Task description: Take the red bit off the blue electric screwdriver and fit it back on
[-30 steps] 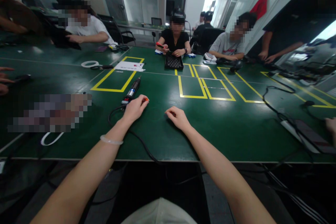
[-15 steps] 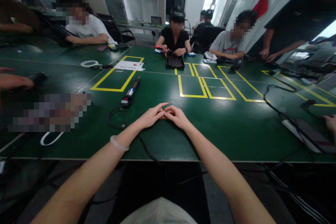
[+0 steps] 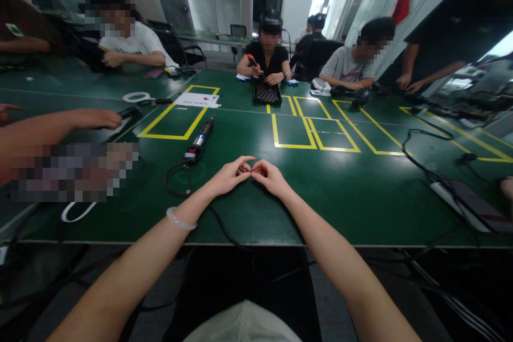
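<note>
My left hand (image 3: 229, 176) and my right hand (image 3: 271, 176) meet fingertip to fingertip on the green table (image 3: 320, 187), straight in front of me. Both are closed in a pinch on a small red part (image 3: 250, 170) that shows between the fingertips. A pale bangle (image 3: 180, 219) sits on my left wrist. An electric screwdriver (image 3: 201, 139) lies on the table to the upper left of my left hand, apart from it, and its black cable (image 3: 176, 176) curls back toward me.
Yellow taped rectangles (image 3: 296, 131) mark the table beyond my hands. A black tray (image 3: 265, 94) stands before a person opposite. A co-worker's arm (image 3: 60, 123) reaches in from the left. Cables and a power strip (image 3: 465, 200) lie at the right.
My left hand left the screwdriver's end and moved right to meet my right hand, and both pinched together. The co-worker's arm at the left reached farther over the table.
</note>
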The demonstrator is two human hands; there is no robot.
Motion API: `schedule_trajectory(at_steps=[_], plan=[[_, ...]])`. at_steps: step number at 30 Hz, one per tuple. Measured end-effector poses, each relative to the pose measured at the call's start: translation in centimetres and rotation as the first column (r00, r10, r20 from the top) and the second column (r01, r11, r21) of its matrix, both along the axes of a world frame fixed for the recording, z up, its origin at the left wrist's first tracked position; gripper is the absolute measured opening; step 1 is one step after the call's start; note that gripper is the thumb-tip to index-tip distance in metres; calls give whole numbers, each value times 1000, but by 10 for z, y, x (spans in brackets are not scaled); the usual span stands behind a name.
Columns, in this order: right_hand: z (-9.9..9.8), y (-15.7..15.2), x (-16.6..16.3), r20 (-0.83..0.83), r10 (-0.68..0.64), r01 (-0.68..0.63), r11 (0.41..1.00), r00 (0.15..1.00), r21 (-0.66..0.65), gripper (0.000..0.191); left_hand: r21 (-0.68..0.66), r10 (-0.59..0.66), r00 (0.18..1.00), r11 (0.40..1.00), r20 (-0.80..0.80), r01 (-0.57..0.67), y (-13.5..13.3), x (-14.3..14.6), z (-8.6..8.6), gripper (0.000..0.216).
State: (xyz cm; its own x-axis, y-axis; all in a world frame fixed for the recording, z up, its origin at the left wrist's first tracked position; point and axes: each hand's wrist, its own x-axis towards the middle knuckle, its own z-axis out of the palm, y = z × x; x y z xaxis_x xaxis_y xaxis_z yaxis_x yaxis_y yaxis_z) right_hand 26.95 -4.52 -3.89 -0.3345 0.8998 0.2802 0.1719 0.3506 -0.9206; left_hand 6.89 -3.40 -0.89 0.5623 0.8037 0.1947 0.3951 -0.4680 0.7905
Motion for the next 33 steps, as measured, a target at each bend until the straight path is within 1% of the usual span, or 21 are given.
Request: schedule_trajectory(at_steps=[2,4,5,6,8,9,10,11,12,14,16,17,21,24,29,33], plan=[[0,0,1,18,-22,21,1000,1000,9,19,59,43,998,997,-39,-41,4,-4,2,49],[-2,1,1,18,-45,45,999,999,5,21,195,176,978,969,-111,-152,10,-13,5,44],[-2,1,1,16,-54,54,999,998,1,23,282,272,950,933,-153,-222,14,-19,7,42],[-3,1,1,15,-60,60,998,998,-3,25,368,379,905,883,-192,-291,18,-27,8,41],[-4,2,1,22,-69,69,998,997,-4,27,506,583,772,760,-255,-407,26,-45,10,43],[-4,2,1,28,-71,71,997,997,-3,27,548,663,693,705,-282,-451,29,-54,10,47],[-4,2,0,35,-72,73,997,997,-1,26,568,723,615,662,-313,-489,32,-64,11,52],[-3,2,0,46,-73,73,997,996,0,24,566,759,544,639,-356,-521,34,-72,11,58],[-3,2,0,60,-72,72,997,996,1,22,544,771,487,636,-411,-548,36,-80,11,62],[0,2,1,88,-73,73,997,993,2,20,464,739,421,664,-526,-586,39,-92,12,63],[2,1,2,106,-74,74,997,992,4,19,397,694,401,691,-598,-604,42,-98,12,59],[3,1,2,112,-78,77,997,991,10,18,384,682,400,698,-612,-604,42,-99,12,57],[5,1,3,125,-109,102,993,986,63,17,405,688,397,698,-607,-590,42,-92,13,58],[2,1,2,129,-107,100,993,986,60,16,411,680,418,713,-603,-568,37,-81,14,59],[-2,3,1,87,-88,85,996,992,38,21,434,629,496,775,-599,-459,22,-57,14,59],[1,2,1,88,-82,74,993,993,93,11,462,580,561,813,-591,-354,9,-31,13,63]])
